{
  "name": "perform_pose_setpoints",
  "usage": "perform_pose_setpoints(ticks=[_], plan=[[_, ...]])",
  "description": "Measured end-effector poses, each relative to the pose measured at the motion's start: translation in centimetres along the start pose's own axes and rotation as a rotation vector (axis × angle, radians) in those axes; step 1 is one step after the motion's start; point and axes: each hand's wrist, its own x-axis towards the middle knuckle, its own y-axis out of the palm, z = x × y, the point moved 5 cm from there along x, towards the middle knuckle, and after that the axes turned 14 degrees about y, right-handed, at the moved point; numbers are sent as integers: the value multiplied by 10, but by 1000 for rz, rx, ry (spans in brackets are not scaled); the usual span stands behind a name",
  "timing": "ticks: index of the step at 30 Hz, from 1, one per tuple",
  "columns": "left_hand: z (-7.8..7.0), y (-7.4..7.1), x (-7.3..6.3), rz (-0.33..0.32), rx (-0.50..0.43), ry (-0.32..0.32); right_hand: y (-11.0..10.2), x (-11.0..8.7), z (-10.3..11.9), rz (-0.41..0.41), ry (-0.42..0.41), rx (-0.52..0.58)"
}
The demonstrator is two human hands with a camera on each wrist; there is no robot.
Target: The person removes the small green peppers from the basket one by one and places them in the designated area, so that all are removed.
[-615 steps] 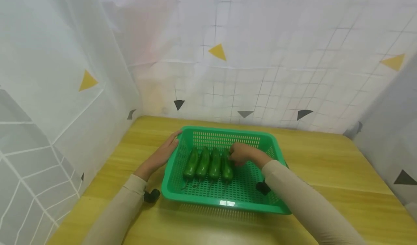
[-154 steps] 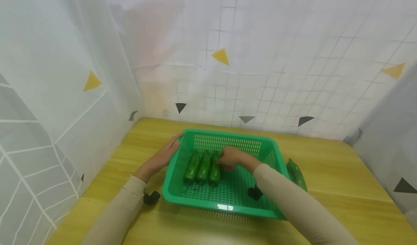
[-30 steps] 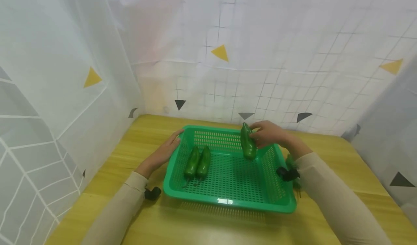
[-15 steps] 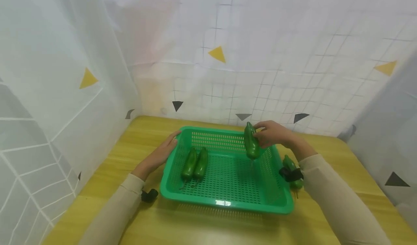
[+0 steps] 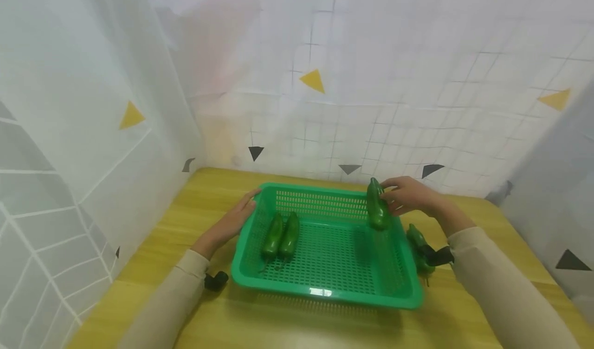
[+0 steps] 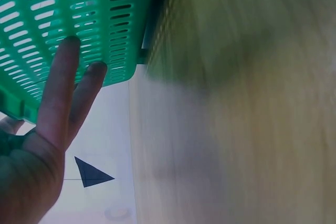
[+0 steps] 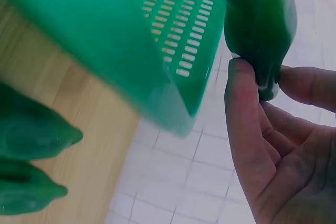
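My right hand [image 5: 408, 197] pinches a long green pepper [image 5: 378, 207] near its narrow end, holding it up over the right rim of the green plastic basket [image 5: 315, 291]. In the right wrist view thumb and fingers grip the tip of this pepper [image 7: 262, 19]. My left hand [image 5: 231, 220] rests against the basket's left side. Its straight fingers [image 6: 60, 85] touch the slotted outer wall in the left wrist view. Inside the basket, on the left, two more green peppers, one left [image 5: 273, 238] and one right [image 5: 290, 237], lie side by side.
Two green peppers, an upper one [image 7: 31, 124] and a lower one [image 7: 29, 190], lie on the table right of the basket, partly hidden in the head view by a black wrist camera [image 5: 436, 256]. A white patterned sheet [image 5: 371, 81] hangs behind the wooden table [image 5: 185, 225].
Over the last second my right hand has carried the pepper rightward to the right rim. Earlier, several peppers lay in the basket; now two do. My left hand has stayed put.
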Motion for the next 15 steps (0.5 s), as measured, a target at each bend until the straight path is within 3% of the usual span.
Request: perform_pose_setpoints(ticks=[15], plan=[[3, 0, 1, 16, -28, 6, -11, -9, -20, -21, -3, -26]])
